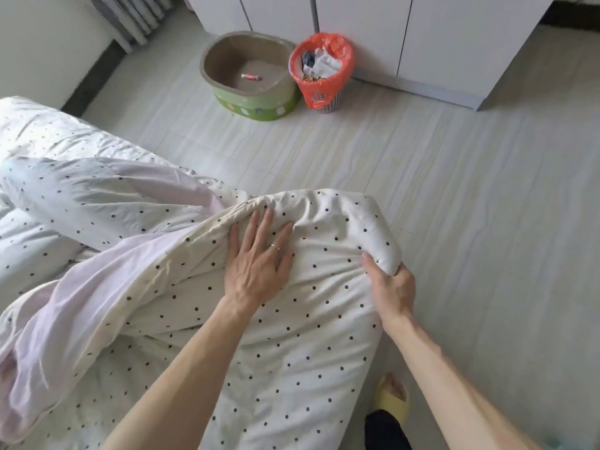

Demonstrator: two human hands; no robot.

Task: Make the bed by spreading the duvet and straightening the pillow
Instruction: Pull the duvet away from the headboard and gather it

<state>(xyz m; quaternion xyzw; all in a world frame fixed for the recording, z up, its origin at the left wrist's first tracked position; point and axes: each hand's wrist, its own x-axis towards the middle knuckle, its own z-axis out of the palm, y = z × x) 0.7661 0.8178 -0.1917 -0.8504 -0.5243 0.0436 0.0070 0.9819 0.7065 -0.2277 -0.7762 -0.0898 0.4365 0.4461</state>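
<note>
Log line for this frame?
left hand flat on duvet | right hand gripping duvet corner | duvet bunched

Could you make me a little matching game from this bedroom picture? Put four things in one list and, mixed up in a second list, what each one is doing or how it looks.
Things:
1. left hand
2. right hand
3. waste basket
4. slipper

States:
A. lined with an orange bag
B. pale yellow, on the floor by the bed
C. lies flat, fingers spread, on the duvet
D. clutches a bunched corner of the duvet

Pairs: 1-C, 2-D, 3-A, 4-B
</note>
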